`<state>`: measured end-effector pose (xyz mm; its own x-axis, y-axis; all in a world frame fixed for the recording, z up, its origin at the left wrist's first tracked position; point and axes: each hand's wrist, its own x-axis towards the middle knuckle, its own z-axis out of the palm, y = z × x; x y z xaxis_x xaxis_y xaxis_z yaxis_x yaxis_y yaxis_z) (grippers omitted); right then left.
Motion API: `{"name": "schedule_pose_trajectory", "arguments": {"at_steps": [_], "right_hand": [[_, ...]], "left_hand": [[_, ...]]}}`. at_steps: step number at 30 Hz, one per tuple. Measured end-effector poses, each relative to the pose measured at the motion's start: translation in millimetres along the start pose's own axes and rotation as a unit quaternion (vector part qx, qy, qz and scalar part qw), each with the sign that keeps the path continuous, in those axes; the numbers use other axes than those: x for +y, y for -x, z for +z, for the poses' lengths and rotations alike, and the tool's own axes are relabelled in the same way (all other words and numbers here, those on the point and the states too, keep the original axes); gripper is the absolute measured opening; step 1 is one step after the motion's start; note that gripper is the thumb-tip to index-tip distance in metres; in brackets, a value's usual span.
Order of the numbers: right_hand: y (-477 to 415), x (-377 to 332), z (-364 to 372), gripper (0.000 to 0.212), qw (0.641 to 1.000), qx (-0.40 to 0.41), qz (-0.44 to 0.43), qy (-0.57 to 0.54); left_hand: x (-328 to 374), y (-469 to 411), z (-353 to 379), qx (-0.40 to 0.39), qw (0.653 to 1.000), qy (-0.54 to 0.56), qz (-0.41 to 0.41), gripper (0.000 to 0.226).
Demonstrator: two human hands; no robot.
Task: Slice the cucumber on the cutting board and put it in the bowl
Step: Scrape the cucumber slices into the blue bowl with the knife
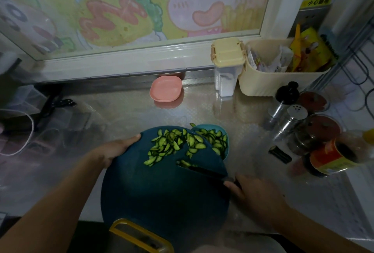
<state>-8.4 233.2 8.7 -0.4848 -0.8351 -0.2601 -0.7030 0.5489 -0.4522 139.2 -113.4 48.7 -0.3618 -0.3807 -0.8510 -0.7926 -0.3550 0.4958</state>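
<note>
Pink dish (166, 89) beyond board (157, 196) (shakers (291, 119) right).

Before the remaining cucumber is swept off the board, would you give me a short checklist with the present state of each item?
1. Bowl sits under the far edge of the cutting board: ok, the board overlaps its rim.
2. Left hand grips the board's left edge: ok.
3. Right hand holds the knife, blade lying on the board behind the slices: ok.
4. Cucumber slices all transferred: not ok, many are on the board and only some are in the bowl.
5. Stray piece at the bowl's far rim, inside or out: cannot tell.
6. Room left in the bowl: cannot tell, the board hides part of it.
</note>
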Motion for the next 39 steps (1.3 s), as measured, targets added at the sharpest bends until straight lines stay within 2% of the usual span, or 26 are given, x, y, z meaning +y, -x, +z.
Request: {"name": "schedule_pose_trajectory", "arguments": {"at_steps": [2,3,4,7,9,10,13,16,18,20,22,28,31,34,39], "right_hand": [[-1.4,0.7,1.3,0.044,1.0,-0.006,0.024,0.005],[-2.6,2.3,1.4,0.042,0.999,0.002,0.032,0.015],[-4.8,7.0,5.2,0.049,0.999,0.02,0.032,0.033],[-9.4,22.3,13.7,0.088,0.997,0.059,0.039,0.044],[-12.5,28.8,16.5,0.097,0.995,0.071,0.047,0.045],[-14.5,29.8,16.6,0.09,0.996,0.066,0.046,0.05],[-19.5,26.6,11.4,0.048,0.996,0.047,0.05,0.052],[-21.6,25.3,13.0,0.042,0.995,0.04,0.062,0.061],[-20.9,28.7,14.3,0.053,0.996,0.044,0.068,0.046],[-18.2,32.2,14.2,0.084,0.994,0.071,0.075,0.024],[-14.9,37.6,13.0,0.101,0.991,0.09,0.096,0.009],[-14.4,51.2,10.5,0.091,0.988,0.09,0.125,-0.027],[-13.1,51.9,5.4,0.095,0.988,0.083,0.128,-0.037],[-10.4,44.6,2.3,0.083,0.989,0.084,0.111,-0.051],[-2.1,33.1,10.6,0.094,0.994,0.084,0.074,0.004]], "left_hand": [[0.2,-2.3,3.3,0.002,1.0,-0.013,-0.008,0.051],[-0.3,-3.6,4.8,0.004,1.0,-0.019,-0.009,0.052],[-1.2,-4.4,5.2,0.003,1.0,-0.021,-0.009,0.053],[-3.4,-5.0,4.2,0.014,1.0,-0.026,-0.007,0.055],[-4.7,-5.2,1.4,0.024,0.999,-0.033,-0.003,0.057],[-5.7,-6.1,-1.4,0.025,0.999,-0.031,0.001,0.057],[-7.5,-4.7,-8.4,0.032,0.999,-0.023,0.004,0.066],[-7.7,-4.1,-14.7,0.035,0.999,-0.03,0.006,0.074],[-5.5,-2.4,-16.5,0.04,0.998,-0.038,0.007,0.074],[-2.8,-3.5,-18.4,0.038,0.999,-0.039,0.006,0.073],[0.1,-4.6,-18.5,0.038,0.998,-0.04,0.005,0.071],[6.2,-7.7,-22.7,0.041,0.998,-0.046,0.007,0.071],[7.4,-6.3,-27.0,0.042,0.998,-0.048,0.0,0.072],[7.2,-4.4,-32.1,0.039,0.999,-0.037,0.004,0.067],[8.7,-1.1,-32.8,0.029,1.0,-0.013,0.0,0.062]]}}
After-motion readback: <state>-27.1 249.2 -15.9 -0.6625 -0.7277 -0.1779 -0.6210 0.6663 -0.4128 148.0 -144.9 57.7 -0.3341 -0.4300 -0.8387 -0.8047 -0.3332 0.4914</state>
